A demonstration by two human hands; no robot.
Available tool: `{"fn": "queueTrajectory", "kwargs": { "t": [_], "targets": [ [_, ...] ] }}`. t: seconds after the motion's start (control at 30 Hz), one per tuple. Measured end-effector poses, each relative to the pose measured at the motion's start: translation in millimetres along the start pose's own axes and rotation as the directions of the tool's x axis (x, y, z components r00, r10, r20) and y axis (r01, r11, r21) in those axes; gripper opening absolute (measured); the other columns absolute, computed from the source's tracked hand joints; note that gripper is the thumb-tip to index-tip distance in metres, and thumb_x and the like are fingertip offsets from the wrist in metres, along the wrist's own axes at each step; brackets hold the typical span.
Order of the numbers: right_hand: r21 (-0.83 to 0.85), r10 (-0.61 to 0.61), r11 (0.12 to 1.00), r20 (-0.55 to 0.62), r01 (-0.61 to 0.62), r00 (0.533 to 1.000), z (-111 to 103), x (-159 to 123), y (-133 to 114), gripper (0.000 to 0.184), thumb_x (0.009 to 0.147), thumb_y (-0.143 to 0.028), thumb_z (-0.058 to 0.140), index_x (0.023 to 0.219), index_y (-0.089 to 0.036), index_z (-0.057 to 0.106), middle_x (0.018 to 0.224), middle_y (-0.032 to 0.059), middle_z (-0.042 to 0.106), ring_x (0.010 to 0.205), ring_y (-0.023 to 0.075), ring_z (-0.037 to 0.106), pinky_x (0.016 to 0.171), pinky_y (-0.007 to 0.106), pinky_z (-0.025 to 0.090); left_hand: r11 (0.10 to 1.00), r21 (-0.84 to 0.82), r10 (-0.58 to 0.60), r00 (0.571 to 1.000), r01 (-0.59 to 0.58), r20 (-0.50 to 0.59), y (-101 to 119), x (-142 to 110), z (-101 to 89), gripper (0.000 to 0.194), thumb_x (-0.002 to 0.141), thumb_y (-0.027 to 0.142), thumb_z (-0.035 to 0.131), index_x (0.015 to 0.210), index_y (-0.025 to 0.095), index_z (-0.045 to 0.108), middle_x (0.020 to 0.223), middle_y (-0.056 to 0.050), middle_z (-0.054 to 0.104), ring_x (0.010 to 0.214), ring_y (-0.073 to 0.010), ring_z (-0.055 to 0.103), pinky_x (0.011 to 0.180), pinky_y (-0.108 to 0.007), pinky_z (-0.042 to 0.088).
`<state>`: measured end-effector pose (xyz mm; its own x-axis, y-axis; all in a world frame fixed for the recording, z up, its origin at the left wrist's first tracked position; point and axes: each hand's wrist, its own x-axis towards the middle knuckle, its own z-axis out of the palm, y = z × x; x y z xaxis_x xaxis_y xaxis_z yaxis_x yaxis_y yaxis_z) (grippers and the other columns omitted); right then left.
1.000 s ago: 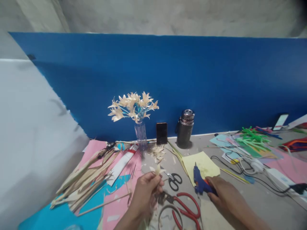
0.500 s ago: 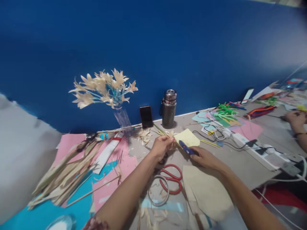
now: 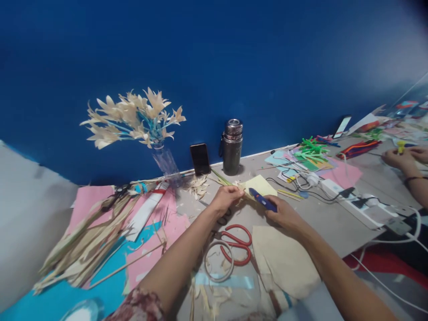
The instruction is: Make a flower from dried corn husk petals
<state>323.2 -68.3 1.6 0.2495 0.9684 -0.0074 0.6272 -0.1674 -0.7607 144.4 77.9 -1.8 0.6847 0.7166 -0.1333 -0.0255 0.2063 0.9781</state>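
My left hand (image 3: 228, 198) is closed in a pinch on a pale, dry husk piece (image 3: 239, 186), partly hidden by the fingers. In my right hand (image 3: 281, 213) is a blue glue gun (image 3: 263, 199), its dark tip pointing left toward the pinched piece, with a small gap between them. A yellow paper sheet (image 3: 260, 182) lies just behind the tip. Below the hands are red-handled scissors (image 3: 245, 243) and a pale ring, perhaps a tape roll (image 3: 206, 264). Loose husk petals (image 3: 197, 186) are piled beyond my left hand.
A clear vase (image 3: 167, 165) of pale husk flowers (image 3: 133, 113) stands at back left beside a propped phone (image 3: 199, 158) and a flask (image 3: 232, 149). Husk strips (image 3: 90, 236) cover the left. At right are a power strip (image 3: 351, 205), cords, pipe cleaners (image 3: 312, 150) and another person's hand (image 3: 397, 158).
The camera view has shifted slightly. My left hand keeps its pinch while the glue gun in my right hand stays close to it. At far right, the other person's hands have moved.
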Motion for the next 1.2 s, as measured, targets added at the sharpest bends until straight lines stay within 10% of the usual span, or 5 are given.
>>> {"fn": "queueTrajectory", "kwargs": {
  "t": [0.2,0.43,0.73,0.93,1.2],
  "targets": [
    [0.255,0.097,0.965,-0.146,-0.058,0.985,0.0,-0.4,9.4,0.034,0.067,-0.023,0.064,0.099,-0.015,0.069,0.082,0.0027,0.068,0.073,0.0187,0.058,0.067,0.029,0.044,0.989,0.143,0.037,0.998,-0.029,-0.057,-4.4,2.8,3.7,0.020,0.059,0.029,0.078,0.053,0.013,0.066,0.048,0.001,0.055,0.049,-0.0104,0.044,0.051,-0.023,0.030],
    [0.778,0.312,0.627,-0.289,0.032,0.905,-19.0,-11.0,12.0,0.037,0.067,-0.039,0.076,0.095,-0.017,0.068,0.057,-0.0055,0.048,0.053,0.0108,0.043,0.052,0.025,0.038,0.996,0.070,0.062,0.982,-0.050,-0.180,-5.9,-1.4,-1.3,0.034,0.063,0.040,0.078,0.052,0.014,0.060,0.043,0.002,0.050,0.043,-0.0076,0.038,0.047,-0.023,0.026],
    [0.312,-0.018,0.947,-0.194,0.079,0.981,-9.8,-39.7,-33.5,0.033,0.075,-0.045,0.074,0.095,-0.018,0.079,0.086,0.0096,0.075,0.084,0.0295,0.067,0.079,0.043,0.055,0.992,-0.127,-0.001,0.976,-0.028,-0.219,20.5,-47.5,-11.5,0.034,0.068,0.043,0.079,0.064,0.012,0.064,0.062,-0.005,0.065,0.048,-0.0077,0.050,0.045,-0.020,0.032],
    [0.098,-0.331,0.930,-0.188,0.353,0.925,8.8,-38.7,-54.9,0.034,0.085,-0.044,0.064,0.100,-0.017,0.077,0.096,0.0113,0.076,0.090,0.0283,0.070,0.086,0.041,0.056,0.987,-0.153,0.001,0.966,-0.042,-0.259,21.0,-73.3,-12.1,0.031,0.066,0.039,0.081,0.065,0.011,0.068,0.064,-0.006,0.068,0.050,-0.0088,0.055,0.047,-0.020,0.039],
    [-0.067,-0.441,0.897,-0.115,0.436,0.890,8.8,-37.5,-54.2,0.032,0.091,-0.043,0.057,0.091,-0.016,0.074,0.093,0.0125,0.074,0.085,0.0261,0.070,0.075,0.035,0.056,0.993,-0.115,-0.007,0.972,-0.020,-0.233,20.2,-82.0,-8.5,0.029,0.072,0.038,0.076,0.066,0.011,0.069,0.060,-0.006,0.067,0.048,-0.0091,0.054,0.048,-0.020,0.041]
  ]
}}
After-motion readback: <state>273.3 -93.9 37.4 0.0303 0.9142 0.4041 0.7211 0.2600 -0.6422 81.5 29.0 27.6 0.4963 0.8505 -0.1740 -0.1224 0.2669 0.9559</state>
